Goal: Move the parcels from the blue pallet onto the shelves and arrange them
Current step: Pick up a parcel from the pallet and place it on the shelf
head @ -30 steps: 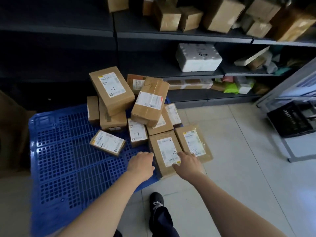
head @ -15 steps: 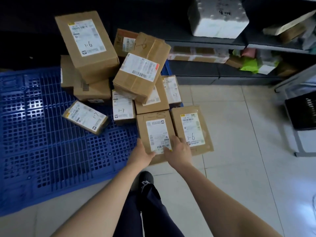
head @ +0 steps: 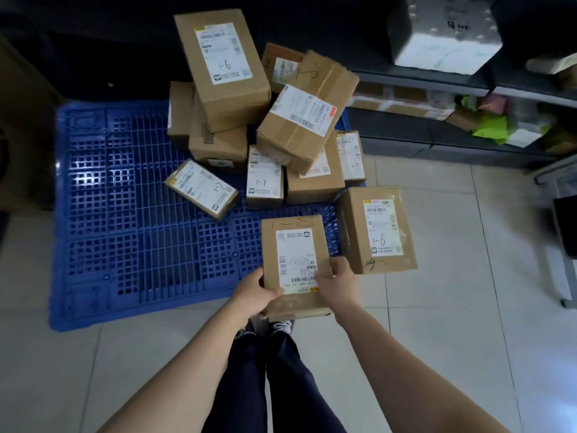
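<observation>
While a parcel marked 1-8 [head: 296,264] is held at the lower middle of the head view, it is gripped from both sides: the left hand [head: 253,293] is curled round its lower left edge with the thumb on the top face, and the right hand [head: 337,287] is clamped on its right edge with the thumb across the label. The parcel is seen over the near edge of the blue pallet [head: 125,229] and above the person's shoes.

Just to its right, a flat parcel marked 1-6 [head: 379,229] is laid mostly on the tiled floor [head: 452,307]. Further up, at centre frame, the remaining parcels are heaped on the pallet's far right part: a tall box marked 1-6 [head: 223,67] is leaned on top, a taped box [head: 307,110] is tilted beside it, and two small parcels marked 1-7 [head: 201,189] [head: 264,178] are set in front.

At the upper right, dark shelves [head: 421,79] are seen, with a white foam box [head: 443,35] on one and a green bag [head: 491,128] lower down.
</observation>
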### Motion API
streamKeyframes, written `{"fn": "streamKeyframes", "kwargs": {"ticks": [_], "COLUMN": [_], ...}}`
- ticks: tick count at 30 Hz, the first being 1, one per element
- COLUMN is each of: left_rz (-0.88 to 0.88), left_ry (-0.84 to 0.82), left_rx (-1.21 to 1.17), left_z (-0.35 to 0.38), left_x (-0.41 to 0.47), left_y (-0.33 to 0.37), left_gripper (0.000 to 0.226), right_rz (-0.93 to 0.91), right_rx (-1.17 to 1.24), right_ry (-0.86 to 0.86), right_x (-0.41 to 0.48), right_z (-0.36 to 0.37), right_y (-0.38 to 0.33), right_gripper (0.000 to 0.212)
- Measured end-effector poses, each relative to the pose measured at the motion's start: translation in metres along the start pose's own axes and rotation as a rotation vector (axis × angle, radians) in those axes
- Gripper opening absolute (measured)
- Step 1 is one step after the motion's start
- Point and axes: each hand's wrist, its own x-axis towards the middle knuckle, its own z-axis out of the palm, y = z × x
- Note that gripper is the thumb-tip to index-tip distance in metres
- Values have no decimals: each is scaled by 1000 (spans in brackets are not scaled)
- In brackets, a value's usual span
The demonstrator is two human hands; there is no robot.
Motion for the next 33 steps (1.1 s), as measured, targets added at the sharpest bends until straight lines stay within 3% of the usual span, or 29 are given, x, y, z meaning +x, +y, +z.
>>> {"fn": "streamKeyframes", "kwargs": {"ticks": [11,22,33], "left_rz": [49,249,263], "left_ry": [231,713,1068], "left_rx": [-279,-607,-817], "left_z": [-45,-82,-158], "left_x": [-101,-208,-316], "left_y": [-47,-95,-192], "left_gripper": [49,57,57], "right_rz": [-292,-737,-1036], "right_rx": [55,3,-109], "right_ry": [-106,-356,-648], "right_x": [-85,-172,-304], "right_z": [27,73,188], "right_y": [-38,-110,-161], "right_gripper": [32,42,43]}}
